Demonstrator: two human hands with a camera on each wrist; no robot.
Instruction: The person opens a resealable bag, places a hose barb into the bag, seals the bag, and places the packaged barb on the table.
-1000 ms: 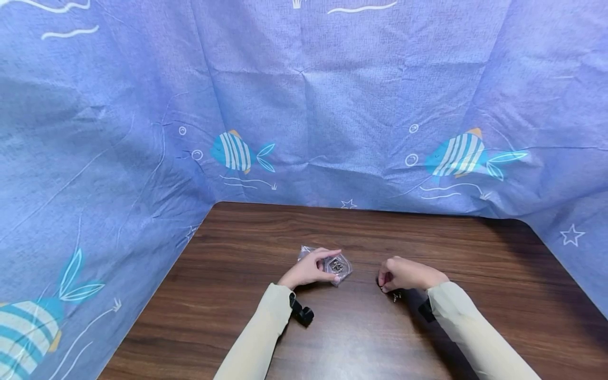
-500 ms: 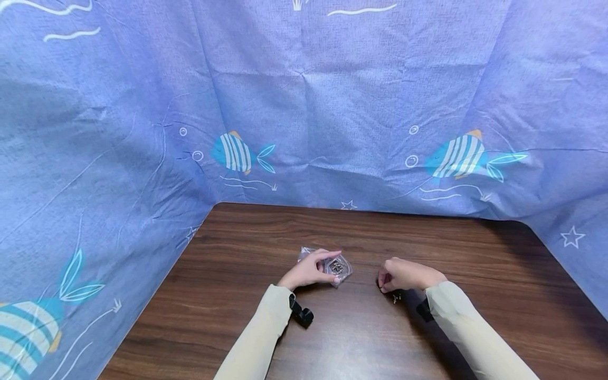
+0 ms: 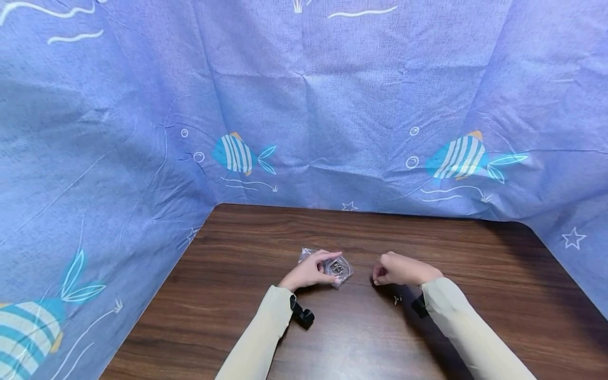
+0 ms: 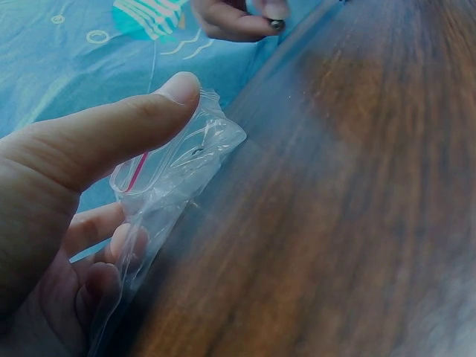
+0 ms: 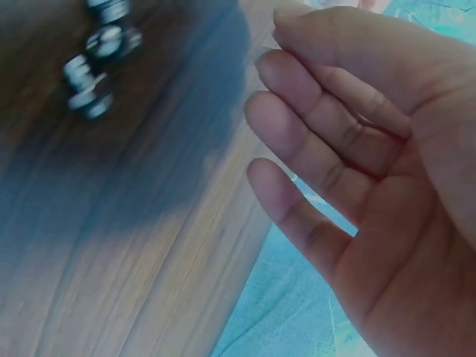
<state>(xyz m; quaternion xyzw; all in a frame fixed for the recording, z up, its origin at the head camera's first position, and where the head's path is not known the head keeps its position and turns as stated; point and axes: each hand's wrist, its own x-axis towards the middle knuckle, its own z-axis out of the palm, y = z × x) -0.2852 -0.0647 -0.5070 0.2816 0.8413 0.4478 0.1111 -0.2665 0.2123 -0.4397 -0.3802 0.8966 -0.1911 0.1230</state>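
My left hand (image 3: 311, 270) holds a clear zip-lock bag (image 3: 345, 271) on the table, thumb and fingers spread at its mouth. Small metal screws (image 3: 338, 268) show inside the bag. A red zip line crosses the bag (image 4: 178, 167) in the left wrist view. To the right, my right hand (image 3: 404, 270) is close over the table, pinching a small screw (image 4: 277, 24) between thumb and index finger. Its other fingers are loosely bent. Several loose screws (image 3: 397, 300) lie just below that hand, blurred and shiny in the right wrist view.
A dark wood-grain table (image 3: 256, 227) spans the lower view. Blue cloth (image 3: 351, 105) with printed fish hangs behind it and along its sides. Black camera straps (image 3: 302, 312) sit on the wrists.
My right hand has lifted slightly and shifted left toward the bag, away from the loose screws, with a screw pinched in it. My left hand and the bag stay in place.
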